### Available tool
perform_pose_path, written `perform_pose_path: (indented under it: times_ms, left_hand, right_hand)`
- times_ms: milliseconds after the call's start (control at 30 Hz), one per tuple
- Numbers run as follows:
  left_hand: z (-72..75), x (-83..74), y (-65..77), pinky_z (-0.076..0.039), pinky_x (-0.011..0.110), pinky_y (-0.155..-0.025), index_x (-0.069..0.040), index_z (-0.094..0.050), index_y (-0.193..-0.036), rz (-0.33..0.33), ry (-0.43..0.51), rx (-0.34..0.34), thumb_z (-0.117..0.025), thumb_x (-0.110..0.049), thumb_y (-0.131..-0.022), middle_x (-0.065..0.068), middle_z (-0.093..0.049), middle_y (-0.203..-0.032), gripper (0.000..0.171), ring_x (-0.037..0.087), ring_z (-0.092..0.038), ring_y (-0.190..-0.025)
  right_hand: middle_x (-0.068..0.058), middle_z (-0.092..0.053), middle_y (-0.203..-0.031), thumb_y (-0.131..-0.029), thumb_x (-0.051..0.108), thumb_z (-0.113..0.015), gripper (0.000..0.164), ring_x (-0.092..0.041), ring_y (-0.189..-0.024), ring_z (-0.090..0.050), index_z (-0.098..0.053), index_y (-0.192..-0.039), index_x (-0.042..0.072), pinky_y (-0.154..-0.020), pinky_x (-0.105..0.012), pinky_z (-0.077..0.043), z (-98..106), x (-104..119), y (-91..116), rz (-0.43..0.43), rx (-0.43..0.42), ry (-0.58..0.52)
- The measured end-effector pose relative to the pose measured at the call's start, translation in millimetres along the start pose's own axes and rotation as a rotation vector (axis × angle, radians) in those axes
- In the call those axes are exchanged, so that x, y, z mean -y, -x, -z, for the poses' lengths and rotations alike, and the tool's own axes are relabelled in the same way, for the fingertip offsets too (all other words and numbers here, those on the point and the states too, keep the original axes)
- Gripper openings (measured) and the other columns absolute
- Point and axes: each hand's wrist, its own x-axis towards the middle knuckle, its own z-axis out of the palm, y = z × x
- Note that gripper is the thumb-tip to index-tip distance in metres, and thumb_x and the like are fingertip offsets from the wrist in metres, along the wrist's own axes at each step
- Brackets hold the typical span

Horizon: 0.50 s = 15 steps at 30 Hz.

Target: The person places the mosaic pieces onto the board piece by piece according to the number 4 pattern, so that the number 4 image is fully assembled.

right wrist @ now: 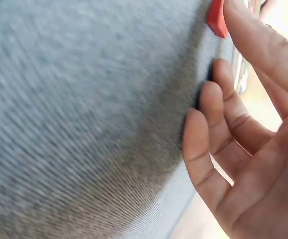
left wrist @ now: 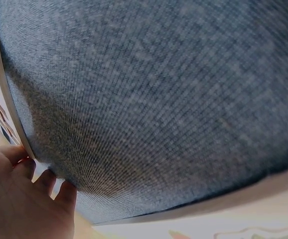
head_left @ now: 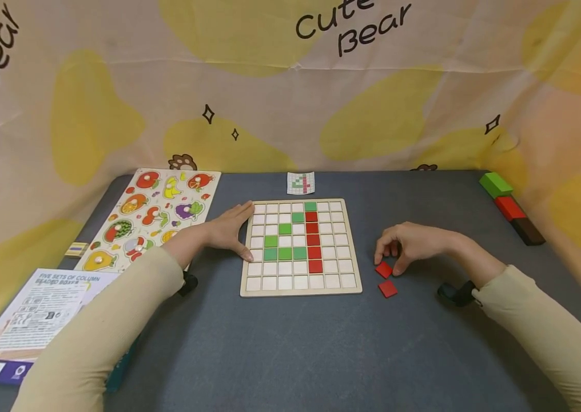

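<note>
A wooden-framed board (head_left: 301,295) with a grid of white squares lies mid-table, with several green tiles (head_left: 285,229) in a diagonal and a row, and a column of red tiles (head_left: 313,252). My left hand (head_left: 226,230) rests along its left edge, thumb and fingers spread apart and touching the frame. Right of the board, my right hand (head_left: 414,246) pinches a loose red square tile (head_left: 383,269) at the table surface between thumb and forefinger. A second loose red tile (head_left: 388,289) lies just below it. The right wrist view shows the pinched tile (right wrist: 217,20) beside the thumb, its other fingers loosely bent.
Behind the board lies a small pattern card (head_left: 301,183). A fruit puzzle board (head_left: 159,212) and a printed box (head_left: 38,320) are at the left. Green, red and dark blocks (head_left: 509,208) line the right edge. A patterned cloth (head_left: 280,103) hangs behind the table.
</note>
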Motion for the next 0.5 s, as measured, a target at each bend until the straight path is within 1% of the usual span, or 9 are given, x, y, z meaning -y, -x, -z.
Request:
perform_pose_path:
  times_ms: [133, 267, 367, 500]
  left_hand:
    - [0.6, -1.4, 1.0, -0.007, 0.062, -0.124, 0.004, -0.002, -0.157, 0.001, 0.003, -0.003, -0.085, -0.043, -0.074, 0.024, 0.004, -0.166, 0.127, 0.048, 0.002, -0.153]
    - [1.2, -3.0, 1.7, -0.007, 0.061, -0.125, 0.003, -0.002, -0.158, 0.011, 0.001, -0.001, -0.085, -0.043, -0.074, 0.023, 0.004, -0.167, 0.126, 0.047, 0.002, -0.154]
    - [1.5, -3.6, 1.9, -0.007, 0.06, -0.125, 0.004, -0.002, -0.157, 0.017, -0.002, 0.0, -0.085, -0.042, -0.075, 0.023, 0.004, -0.167, 0.125, 0.047, 0.002, -0.154]
    - [1.5, -4.3, 2.3, -0.007, 0.061, -0.125, 0.004, -0.003, -0.157, 0.015, 0.004, 0.0, -0.085, -0.04, -0.075, 0.024, 0.004, -0.166, 0.125, 0.047, 0.002, -0.154]
  right_hand:
    - [0.001, -0.062, -0.089, -0.071, 0.02, -0.088, 0.026, -0.014, -0.082, -0.054, -0.071, -0.089, 0.026, -0.071, -0.023, -0.047, -2, 2, -3, -0.002, -0.005, 0.04]
    - [0.003, -0.064, -0.086, -0.073, 0.015, -0.086, 0.022, -0.013, -0.078, -0.056, -0.067, -0.083, 0.021, -0.067, -0.024, -0.049, -1, 6, -6, -0.044, -0.023, 0.043]
    - [0.004, -0.065, -0.08, -0.076, 0.012, -0.083, 0.02, -0.011, -0.072, -0.058, -0.064, -0.079, 0.018, -0.064, -0.023, -0.049, 0, 9, -8, -0.067, -0.082, 0.041]
    - [0.003, -0.067, -0.076, -0.077, 0.014, -0.083, 0.019, -0.008, -0.067, -0.059, -0.065, -0.077, 0.017, -0.062, -0.022, -0.049, 1, 14, -15, -0.042, -0.201, 0.003]
